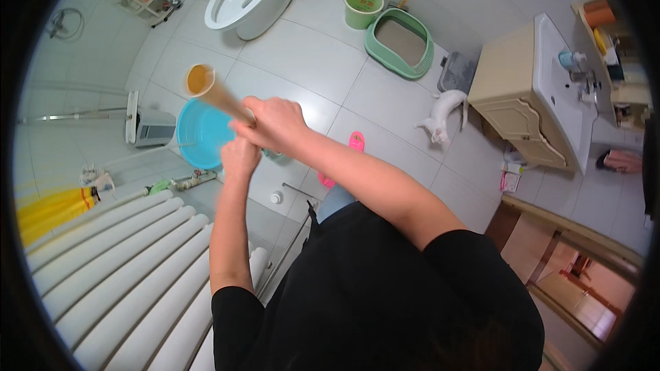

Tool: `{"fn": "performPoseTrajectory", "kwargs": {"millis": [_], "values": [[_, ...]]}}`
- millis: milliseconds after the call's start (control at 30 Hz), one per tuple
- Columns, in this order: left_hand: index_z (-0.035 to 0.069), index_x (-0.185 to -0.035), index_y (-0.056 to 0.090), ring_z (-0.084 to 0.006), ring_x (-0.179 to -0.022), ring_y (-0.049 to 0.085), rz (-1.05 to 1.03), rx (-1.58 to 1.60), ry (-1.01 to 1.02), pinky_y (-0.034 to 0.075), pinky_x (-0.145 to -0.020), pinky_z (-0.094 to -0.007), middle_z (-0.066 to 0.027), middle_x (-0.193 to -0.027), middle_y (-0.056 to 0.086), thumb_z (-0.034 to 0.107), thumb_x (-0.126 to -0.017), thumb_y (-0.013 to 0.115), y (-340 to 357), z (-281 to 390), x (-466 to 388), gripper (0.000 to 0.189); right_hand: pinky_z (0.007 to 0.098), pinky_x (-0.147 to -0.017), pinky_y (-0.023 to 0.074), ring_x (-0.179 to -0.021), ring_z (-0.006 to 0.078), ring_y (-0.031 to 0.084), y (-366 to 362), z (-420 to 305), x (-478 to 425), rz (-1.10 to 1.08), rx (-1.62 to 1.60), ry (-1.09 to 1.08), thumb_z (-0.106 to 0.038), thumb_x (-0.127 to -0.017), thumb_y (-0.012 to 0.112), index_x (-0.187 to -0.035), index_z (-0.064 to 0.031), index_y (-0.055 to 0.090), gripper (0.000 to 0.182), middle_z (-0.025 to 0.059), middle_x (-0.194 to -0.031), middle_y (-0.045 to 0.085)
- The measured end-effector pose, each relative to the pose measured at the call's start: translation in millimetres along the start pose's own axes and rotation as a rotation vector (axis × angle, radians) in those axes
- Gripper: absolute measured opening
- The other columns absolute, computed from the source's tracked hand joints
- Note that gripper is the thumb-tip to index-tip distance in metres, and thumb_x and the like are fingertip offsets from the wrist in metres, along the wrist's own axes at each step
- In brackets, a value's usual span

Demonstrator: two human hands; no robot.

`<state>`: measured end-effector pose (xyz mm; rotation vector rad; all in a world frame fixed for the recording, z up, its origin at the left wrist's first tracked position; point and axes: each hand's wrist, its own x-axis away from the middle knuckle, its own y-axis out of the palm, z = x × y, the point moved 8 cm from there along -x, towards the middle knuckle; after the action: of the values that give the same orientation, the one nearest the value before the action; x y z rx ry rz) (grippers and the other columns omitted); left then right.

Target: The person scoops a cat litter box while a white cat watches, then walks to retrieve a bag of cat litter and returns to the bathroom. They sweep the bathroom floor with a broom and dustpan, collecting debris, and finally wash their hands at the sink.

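Both my hands grip a long, pale wooden-looking pole (pixel 229 104), which is blurred. Its orange-brown top end points up towards the camera. My right hand (pixel 276 122) is wrapped around it, and close against it my left hand (pixel 240 157) holds it too. The lower part of the pole is hidden behind my hands; a small greenish thing shows just beyond them, too covered to name. On the floor past my left hand stands a bright blue plastic basin (pixel 198 136), partly covered by the pole and hands. Pink slippers (pixel 356 141) are on my feet.
A white cat (pixel 444 116) lies on the tiles near the vanity cabinet (pixel 508 77). Along the wall are a toilet (pixel 234 0), a green bucket (pixel 355 16) and a green litter box (pixel 381 54). A white radiator (pixel 144 278) is at my left; a small white container (pixel 277 197) sits near my feet.
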<state>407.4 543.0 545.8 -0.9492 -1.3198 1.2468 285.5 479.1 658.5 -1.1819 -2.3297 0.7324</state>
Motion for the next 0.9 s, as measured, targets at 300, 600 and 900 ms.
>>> {"fn": "performPoseTrajectory", "kwargs": {"millis": [300,600,900], "values": [[0.011,-0.115,0.060,-0.0320,-0.071,0.066,0.220,0.156,-0.098,0.051,-0.056,-0.0441,-0.0112,-0.081,0.067,0.026,-0.084,0.067,-23,20,-38,0.036,0.0311,-0.055,0.0513,-0.048,0.0160,0.059,-151,141,-79,0.207,-0.414,0.325,-0.040,-0.081,0.061,-0.073,-0.0037,0.064,0.038,0.0060,-0.056,0.060],[0.010,-0.114,0.061,-0.0302,-0.069,0.066,0.250,0.164,-0.155,0.051,-0.054,-0.0416,-0.0089,-0.083,0.067,0.028,-0.083,0.069,-39,32,-189,0.036,0.0252,-0.063,0.0517,-0.077,0.0104,0.062,-123,224,-100,-0.399,-0.850,0.238,-0.024,-0.091,0.061,-0.101,-0.0026,0.061,0.024,0.0057,-0.090,0.064],[0.010,-0.116,0.061,-0.0335,-0.077,0.067,0.052,0.193,-0.231,0.052,-0.062,-0.0453,-0.0124,-0.089,0.069,0.028,-0.083,0.069,-20,32,-350,0.038,0.0329,-0.071,0.0568,-0.088,0.0205,0.065,-179,266,-161,-0.683,-0.909,0.764,-0.014,-0.085,0.059,-0.123,0.0015,0.054,0.042,0.0115,-0.098,0.057]]}}
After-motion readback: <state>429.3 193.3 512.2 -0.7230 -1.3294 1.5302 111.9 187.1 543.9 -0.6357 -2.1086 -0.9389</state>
